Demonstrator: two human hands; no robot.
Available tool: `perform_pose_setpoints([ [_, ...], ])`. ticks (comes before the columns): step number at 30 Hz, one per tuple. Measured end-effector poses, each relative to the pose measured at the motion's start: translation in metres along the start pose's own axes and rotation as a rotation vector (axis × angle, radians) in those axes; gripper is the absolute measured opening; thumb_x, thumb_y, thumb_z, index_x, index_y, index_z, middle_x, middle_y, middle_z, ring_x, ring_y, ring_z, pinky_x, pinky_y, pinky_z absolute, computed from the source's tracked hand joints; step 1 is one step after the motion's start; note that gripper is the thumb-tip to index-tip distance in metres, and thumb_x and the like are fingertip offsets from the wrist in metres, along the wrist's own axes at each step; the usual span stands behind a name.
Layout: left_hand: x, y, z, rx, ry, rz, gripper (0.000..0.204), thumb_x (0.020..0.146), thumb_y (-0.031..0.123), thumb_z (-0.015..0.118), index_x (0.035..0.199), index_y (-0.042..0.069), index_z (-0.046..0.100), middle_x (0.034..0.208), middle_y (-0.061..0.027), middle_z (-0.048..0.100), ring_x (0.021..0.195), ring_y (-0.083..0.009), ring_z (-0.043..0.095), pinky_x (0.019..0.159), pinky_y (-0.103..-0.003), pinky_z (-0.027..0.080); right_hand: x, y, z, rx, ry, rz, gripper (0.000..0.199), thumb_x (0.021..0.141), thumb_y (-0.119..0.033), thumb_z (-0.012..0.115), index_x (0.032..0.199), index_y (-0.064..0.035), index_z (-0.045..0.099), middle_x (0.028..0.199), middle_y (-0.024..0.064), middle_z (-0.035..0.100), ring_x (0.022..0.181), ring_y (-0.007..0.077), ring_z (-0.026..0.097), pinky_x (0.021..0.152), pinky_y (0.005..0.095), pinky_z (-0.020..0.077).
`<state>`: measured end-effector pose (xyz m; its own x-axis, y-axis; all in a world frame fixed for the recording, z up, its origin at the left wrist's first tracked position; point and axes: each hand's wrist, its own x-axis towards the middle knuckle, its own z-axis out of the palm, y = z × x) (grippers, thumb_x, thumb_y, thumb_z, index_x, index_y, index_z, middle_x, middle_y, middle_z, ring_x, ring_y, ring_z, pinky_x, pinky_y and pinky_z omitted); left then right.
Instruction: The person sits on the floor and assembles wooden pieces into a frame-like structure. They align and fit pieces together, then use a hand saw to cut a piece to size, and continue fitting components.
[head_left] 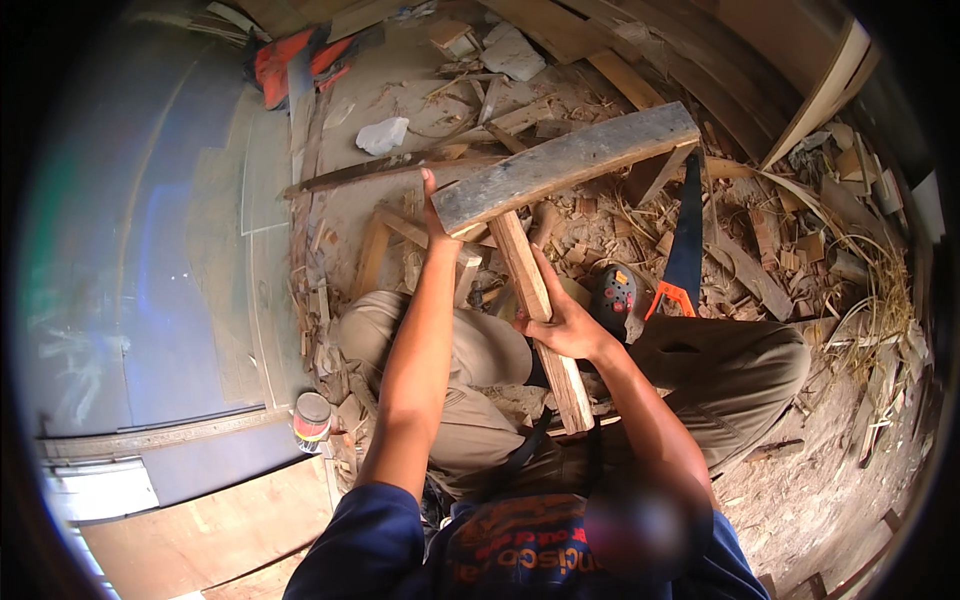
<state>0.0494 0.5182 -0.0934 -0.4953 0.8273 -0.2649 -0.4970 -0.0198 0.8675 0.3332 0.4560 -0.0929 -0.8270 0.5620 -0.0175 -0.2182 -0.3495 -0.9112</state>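
Observation:
A weathered grey wooden plank (565,165) lies slantwise in front of me, with a wooden support piece (665,175) under its right end. My left hand (441,222) grips the plank's left end, thumb pointing up along the edge and the other fingers hidden beneath. Wrapped around a pale wooden batten (515,255) is my right hand (568,322). The batten's upper end meets the plank's near edge, and its lower end points toward my lap; whether they are joined I cannot tell. A handsaw (683,240) with an orange handle stands beside the plank's right end.
Wood offcuts (765,235) and shavings litter the ground. A wooden frame piece (373,250) is by my left knee. At left are a large bluish sheet (180,280) and a small tin (312,410). A white lump (382,135) and orange-black cloth (285,65) lie farther off.

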Motion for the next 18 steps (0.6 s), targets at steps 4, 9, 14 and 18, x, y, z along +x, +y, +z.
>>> perform_pose_setpoints([
  [4,-0.015,0.004,0.026,-0.050,-0.171,0.006,0.094,0.089,0.072,0.056,0.129,-0.013,0.052,0.123,-0.0241,0.063,0.112,-0.0349,0.064,0.103,-0.043,0.049,0.000,-0.001,-0.005,-0.139,0.031,-0.036,0.110,0.083,0.001,0.069,0.163,-0.0204,-0.003,0.160,0.0193,0.030,0.134,0.0241,0.043,0.107,0.0360,0.0425],
  [9,-0.002,-0.002,0.003,0.000,0.017,-0.001,0.084,0.088,0.068,0.060,0.121,-0.009,0.058,0.115,-0.0222,0.066,0.101,-0.0329,0.067,0.095,-0.043,0.053,-0.003,-0.015,0.000,0.011,-0.007,0.097,0.111,0.082,0.000,0.069,0.163,-0.0189,-0.005,0.159,0.0199,0.032,0.134,0.0229,0.043,0.108,0.0358,0.0419],
  [14,0.012,0.000,-0.007,-0.088,-0.048,-0.155,0.059,0.090,0.055,0.061,0.103,-0.002,0.068,0.096,-0.0148,0.072,0.084,-0.0268,0.070,0.081,-0.038,0.055,-0.002,-0.017,0.003,-0.038,0.007,0.035,0.111,0.082,-0.001,0.069,0.163,-0.0157,-0.006,0.158,0.0222,0.032,0.137,0.0247,0.041,0.109,0.0358,0.0402],
  [18,0.015,0.004,-0.011,-0.043,-0.111,-0.192,0.048,0.090,0.049,0.061,0.094,0.002,0.069,0.090,-0.0117,0.072,0.081,-0.0243,0.070,0.077,-0.037,0.056,-0.001,-0.011,0.000,-0.018,-0.007,0.052,0.111,0.082,-0.002,0.068,0.162,-0.0150,-0.006,0.159,0.0228,0.029,0.140,0.0264,0.039,0.110,0.0361,0.0386],
])
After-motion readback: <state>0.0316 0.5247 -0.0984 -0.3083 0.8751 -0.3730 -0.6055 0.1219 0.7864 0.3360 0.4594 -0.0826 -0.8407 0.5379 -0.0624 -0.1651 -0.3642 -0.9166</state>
